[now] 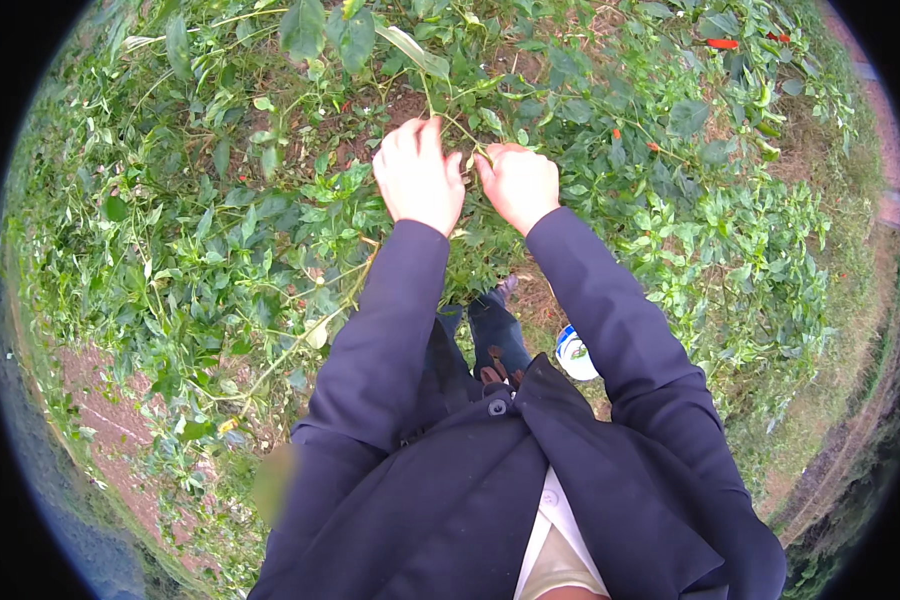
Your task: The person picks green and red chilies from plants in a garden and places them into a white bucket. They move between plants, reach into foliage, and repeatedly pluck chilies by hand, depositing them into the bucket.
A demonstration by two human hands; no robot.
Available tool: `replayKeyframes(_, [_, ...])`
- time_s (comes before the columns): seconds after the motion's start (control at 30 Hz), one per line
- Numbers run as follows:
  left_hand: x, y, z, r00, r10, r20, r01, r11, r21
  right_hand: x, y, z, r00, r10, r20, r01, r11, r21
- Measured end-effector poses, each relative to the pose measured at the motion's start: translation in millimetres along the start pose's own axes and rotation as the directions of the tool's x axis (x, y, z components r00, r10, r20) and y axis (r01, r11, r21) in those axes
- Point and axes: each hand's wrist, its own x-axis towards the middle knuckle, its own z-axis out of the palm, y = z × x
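Right hand [521, 186] curled closed, pinching a chili-plant stem [469, 137] — left hand [420, 172] half-curled beside it, grip I can't tell

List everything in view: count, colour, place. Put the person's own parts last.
Leafy plants: many, uncountable, green, all around
Stem: one, green, between the hands
Peppers: at least two, red, upper right
Container: one, white and blue, on the ground right of the legs
Bare soil: one large patch, reddish brown, lower left
Jacket: one, dark navy, lower middle
Trouser legs: two, dark blue, below the hands
Left hand: one, bare, upper middle
Right hand: one, bare, fingertips at the stem
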Motion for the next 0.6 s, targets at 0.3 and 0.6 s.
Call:
replayKeyframes(0.3, [53.5,-3.0,25.6,0.515,-0.200,0.834,0.824,0.385,-0.416,-2.4,2.9,-27.3,0.962,-0.125,-0.242,0.095,0.987,-0.133])
replayKeyframes(0.6, [37.6,19.6,28.0,0.574,-0.286,0.768,0.766,-0.144,-0.626,-8.6,5.0,-16.2,0.967,-0.057,-0.247,0.021,0.989,-0.148])
